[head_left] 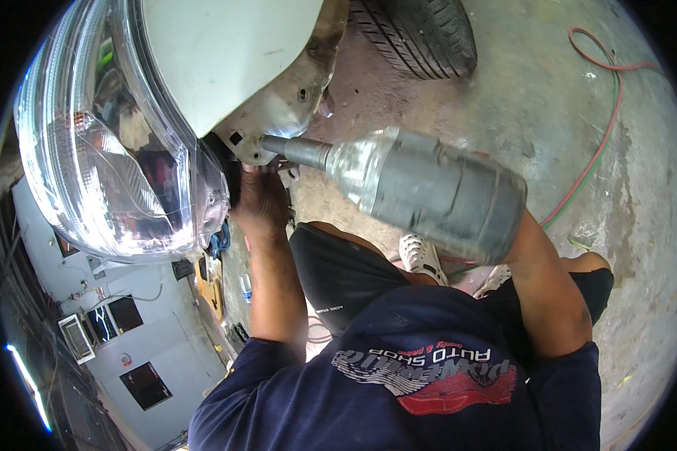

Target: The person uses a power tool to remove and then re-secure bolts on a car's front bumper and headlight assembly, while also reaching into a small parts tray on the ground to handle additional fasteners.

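Note:
My right hand [529,229] holds a grey power driver, which looks like an impact wrench [436,195]; the tool's body hides most of the fingers. Its long dark socket [297,149] points left, with its tip at the lower edge of a white car fender's metal flange [271,124]. Below that flange, my left hand [262,201] reaches up against the bracket beside the headlight. Its fingers are mostly hidden behind the metal, so what they touch or hold does not show. The clear headlight [120,158] fills the upper left, close to this hand.
A tyre [421,34] stands at the top beyond the fender. Red and green hoses [605,143] run over the concrete floor [526,83] at right. My shoe [423,257] and bent knees are below the tool. A grey wall with dark panels [144,385] lies at lower left.

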Tool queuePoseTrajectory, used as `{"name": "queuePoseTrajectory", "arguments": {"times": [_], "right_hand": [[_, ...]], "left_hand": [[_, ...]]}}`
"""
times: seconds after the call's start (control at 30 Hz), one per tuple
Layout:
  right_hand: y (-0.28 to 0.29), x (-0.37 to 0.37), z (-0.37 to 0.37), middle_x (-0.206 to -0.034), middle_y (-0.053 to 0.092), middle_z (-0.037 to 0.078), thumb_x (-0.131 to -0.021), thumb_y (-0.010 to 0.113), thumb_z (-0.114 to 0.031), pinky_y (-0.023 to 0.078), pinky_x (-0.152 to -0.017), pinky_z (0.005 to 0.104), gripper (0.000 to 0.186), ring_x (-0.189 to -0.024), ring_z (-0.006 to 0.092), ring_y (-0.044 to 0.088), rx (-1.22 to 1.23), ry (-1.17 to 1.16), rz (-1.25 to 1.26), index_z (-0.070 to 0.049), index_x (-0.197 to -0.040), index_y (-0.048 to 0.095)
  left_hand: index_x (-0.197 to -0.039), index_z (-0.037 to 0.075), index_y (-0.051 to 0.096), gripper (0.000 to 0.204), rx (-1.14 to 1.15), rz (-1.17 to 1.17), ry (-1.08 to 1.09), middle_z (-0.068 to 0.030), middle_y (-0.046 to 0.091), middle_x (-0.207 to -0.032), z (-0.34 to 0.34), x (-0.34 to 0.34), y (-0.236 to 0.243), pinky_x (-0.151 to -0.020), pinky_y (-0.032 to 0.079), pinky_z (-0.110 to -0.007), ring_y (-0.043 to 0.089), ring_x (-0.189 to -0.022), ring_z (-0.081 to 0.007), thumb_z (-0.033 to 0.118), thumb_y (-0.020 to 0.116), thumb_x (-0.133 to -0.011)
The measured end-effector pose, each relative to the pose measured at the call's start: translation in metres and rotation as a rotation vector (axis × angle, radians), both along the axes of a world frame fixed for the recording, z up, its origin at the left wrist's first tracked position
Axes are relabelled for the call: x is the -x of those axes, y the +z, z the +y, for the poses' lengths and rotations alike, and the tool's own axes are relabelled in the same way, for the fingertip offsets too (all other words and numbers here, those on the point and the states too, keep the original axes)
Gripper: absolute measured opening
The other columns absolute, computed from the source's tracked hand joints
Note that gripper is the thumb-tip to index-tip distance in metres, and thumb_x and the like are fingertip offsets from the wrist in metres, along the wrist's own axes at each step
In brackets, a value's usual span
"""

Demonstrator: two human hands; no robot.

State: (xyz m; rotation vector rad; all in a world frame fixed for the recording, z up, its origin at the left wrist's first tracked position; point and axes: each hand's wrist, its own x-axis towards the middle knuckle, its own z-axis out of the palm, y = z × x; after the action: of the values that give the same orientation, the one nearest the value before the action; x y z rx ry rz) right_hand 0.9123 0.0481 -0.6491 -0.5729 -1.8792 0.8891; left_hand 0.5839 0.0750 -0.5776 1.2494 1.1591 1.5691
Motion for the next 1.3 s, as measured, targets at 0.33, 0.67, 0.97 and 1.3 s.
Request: {"name": "queuePoseTrajectory", "arguments": {"times": [0.33,0.67,0.97,1.3], "right_hand": [[0.027,-0.005,0.009,-0.115,0.074,0.010,-0.074,0.085,-0.025,0.058,-0.092,0.0374,0.058,-0.105,0.0253,0.073,-0.048,-0.074,0.029,-0.007,-0.125,0.065],[0.001,0.010,0.017,-0.107,0.075,0.007,-0.078,0.076,0.001,0.059,-0.085,0.0343,0.042,-0.094,0.0168,0.070,1.104,0.287,0.629,-0.004,-0.119,0.071],[0.013,0.006,0.024,-0.106,0.075,0.007,-0.078,0.078,0.002,0.059,-0.083,0.0348,0.041,-0.096,0.0171,0.070,1.105,0.399,0.718,-0.004,-0.119,0.072],[0.023,0.008,0.028,-0.115,0.075,0.012,-0.071,0.085,-0.028,0.060,-0.092,0.0406,0.064,-0.103,0.0304,0.074,0.133,0.105,0.163,-0.004,-0.128,0.067]], "left_hand": [[-0.145,0.000,0.047,0.064,0.042,0.414,0.101,-0.0134,0.058,-0.136,-0.004,-0.020,0.009,-0.111,0.044,-0.043,0.059,-0.122,-0.0265,0.014,0.075,-0.090],[-0.149,-0.001,0.040,0.072,-0.085,0.286,0.126,-0.0149,0.055,-0.139,0.009,-0.025,0.003,-0.112,0.042,-0.043,0.057,-0.125,-0.0270,0.017,0.074,-0.088],[-0.145,-0.004,0.044,0.071,-0.063,0.489,0.097,-0.0161,0.057,-0.137,0.008,-0.020,0.010,-0.111,0.041,-0.042,0.057,-0.123,-0.0279,0.031,0.073,-0.090],[-0.130,-0.004,0.056,0.054,-0.003,0.575,0.057,-0.0140,0.062,-0.122,0.008,-0.016,0.015,-0.097,0.050,-0.036,0.062,-0.109,-0.0231,0.031,0.069,-0.092]]}}
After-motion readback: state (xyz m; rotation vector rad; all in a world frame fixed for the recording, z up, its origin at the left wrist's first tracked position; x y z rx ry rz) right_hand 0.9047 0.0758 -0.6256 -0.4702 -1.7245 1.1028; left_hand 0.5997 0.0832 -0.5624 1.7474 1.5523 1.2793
